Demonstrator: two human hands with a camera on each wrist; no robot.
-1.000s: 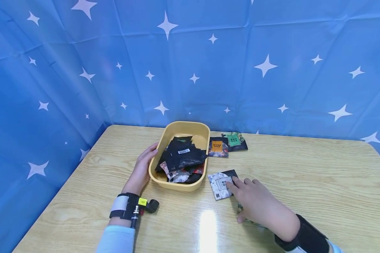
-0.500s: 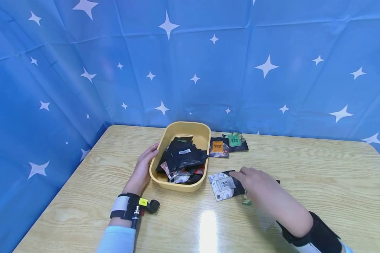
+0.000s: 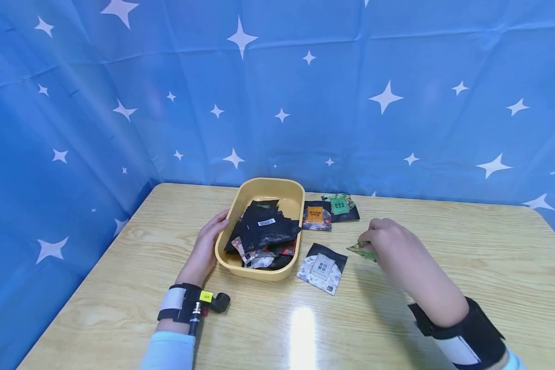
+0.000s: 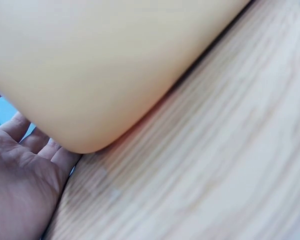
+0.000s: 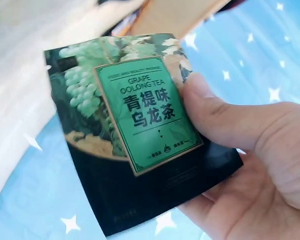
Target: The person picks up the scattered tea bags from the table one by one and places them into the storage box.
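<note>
My right hand (image 3: pixel 390 239) pinches a tea sachet (image 5: pixel 140 117) between thumb and fingers, above the table. This sachet is black, with green grapes and a green "Grape Oolong Tea" label; the head view shows mostly one edge. To its left lies a black-and-white sachet (image 3: pixel 322 268) with a grey label, flat on the wood. Along the outer left side of a yellow bin (image 3: pixel 259 272) rests my left hand (image 3: pixel 208 244). In the left wrist view its fingers (image 4: pixel 37 140) lie extended against the bin's wall. Several mostly black sachets (image 3: pixel 270 231) are heaped inside the bin.
Right of the bin, an orange-labelled sachet (image 3: pixel 316 216) and a green-labelled sachet (image 3: pixel 341 206) lie side by side near the back edge. Behind the wooden table (image 3: pixel 467 246) hangs a blue curtain (image 3: pixel 277 77) with white stars.
My right hand has taken the green grape sachet off the table and lifted it. The grey-labelled sachet has turned where it lies. My left hand stays at the bin.
</note>
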